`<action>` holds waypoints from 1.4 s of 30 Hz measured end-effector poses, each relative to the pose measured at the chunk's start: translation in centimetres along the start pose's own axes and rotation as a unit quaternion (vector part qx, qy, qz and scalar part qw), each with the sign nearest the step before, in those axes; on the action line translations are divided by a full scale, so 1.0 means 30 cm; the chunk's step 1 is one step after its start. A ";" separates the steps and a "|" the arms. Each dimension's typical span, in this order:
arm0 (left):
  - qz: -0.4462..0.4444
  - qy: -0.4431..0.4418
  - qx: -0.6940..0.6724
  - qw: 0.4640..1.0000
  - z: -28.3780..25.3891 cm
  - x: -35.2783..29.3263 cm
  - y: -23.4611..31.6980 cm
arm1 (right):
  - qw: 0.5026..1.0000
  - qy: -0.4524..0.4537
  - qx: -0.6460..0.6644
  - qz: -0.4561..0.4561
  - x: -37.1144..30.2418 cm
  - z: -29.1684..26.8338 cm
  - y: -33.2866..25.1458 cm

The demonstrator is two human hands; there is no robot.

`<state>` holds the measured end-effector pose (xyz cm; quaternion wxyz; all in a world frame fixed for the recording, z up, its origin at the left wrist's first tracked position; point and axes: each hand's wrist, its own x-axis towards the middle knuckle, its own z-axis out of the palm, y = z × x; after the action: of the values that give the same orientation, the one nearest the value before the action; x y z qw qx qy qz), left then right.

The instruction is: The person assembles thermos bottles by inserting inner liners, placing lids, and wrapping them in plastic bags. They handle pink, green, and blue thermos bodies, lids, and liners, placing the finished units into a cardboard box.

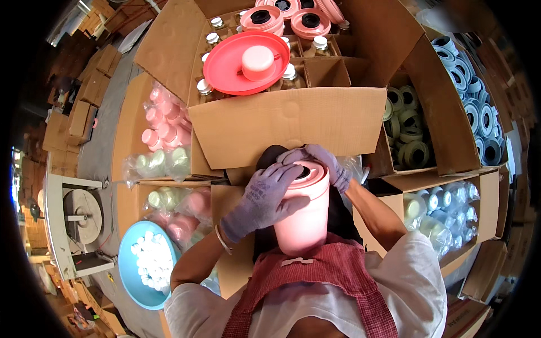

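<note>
A pink, tapering plastic container (303,225) stands against my red checked apron. Its pink lid (316,176) has a black round centre and sits on the top rim. My left hand (262,197), in a grey-purple glove, is closed around the container's left side, the thumb on its wall and the fingers over the lid's edge. From the far right side my right hand (326,162), gloved alike, wraps the lid's rim with its fingers bent over the top. Part of the lid is hidden under the fingers.
Ahead stands an open cardboard box (287,124) with white-capped bottles, pink lids and a red tray (225,70) on top. Bagged pink cups (166,124) lie left, above a blue basin (127,253) of white caps. Green rings (410,121) and blue rings (486,119) fill boxes at right.
</note>
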<state>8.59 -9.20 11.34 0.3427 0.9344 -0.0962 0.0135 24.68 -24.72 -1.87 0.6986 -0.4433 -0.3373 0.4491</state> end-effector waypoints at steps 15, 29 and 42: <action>-0.163 0.185 -0.386 0.889 0.480 -0.128 -0.148 | 0.756 0.218 -0.616 0.046 -0.493 0.338 -0.522; 0.072 0.106 -0.208 0.970 0.291 -0.093 -0.039 | 0.895 0.392 -0.103 0.188 -0.641 0.077 -0.125; 0.053 -0.124 0.098 0.986 0.004 0.112 0.144 | 0.897 0.356 -0.248 -0.087 -0.545 0.008 -0.177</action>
<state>11.06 -13.09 14.31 0.2336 0.9515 -0.1856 -0.0747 20.20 -40.87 1.92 0.6760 -0.7012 -0.2035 0.1001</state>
